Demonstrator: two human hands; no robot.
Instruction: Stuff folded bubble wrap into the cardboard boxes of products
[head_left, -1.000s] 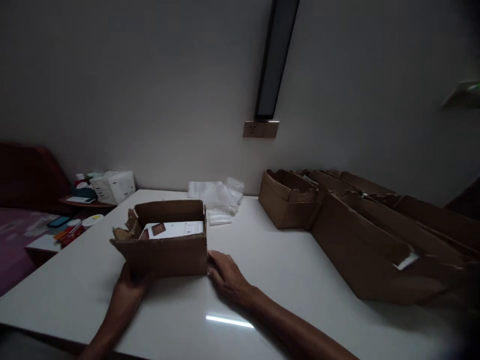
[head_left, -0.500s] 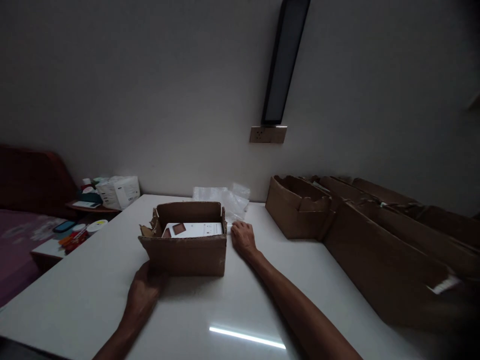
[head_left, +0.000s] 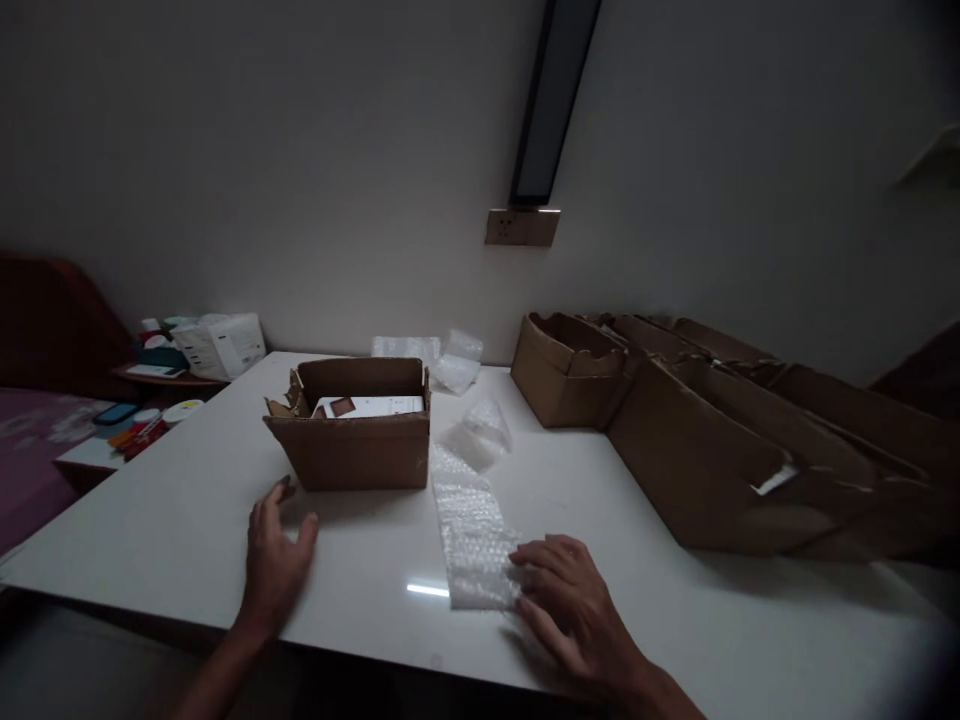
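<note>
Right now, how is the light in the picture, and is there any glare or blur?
Head view: the room is dim and the corners fall dark; a small bright glare streak lies on the white table beside the bubble wrap under the right hand; the cardboard box casts a soft shadow toward the left hand; far cartons look slightly soft.

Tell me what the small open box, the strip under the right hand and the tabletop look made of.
Small open box: brown corrugated cardboard, matte, with a torn, ragged left flap. Strip under the right hand: clear bubble wrap, going by the pebbled, translucent surface. Tabletop: smooth white glossy surface that mirrors a light streak; laminate or stone, can't tell which.
</note>
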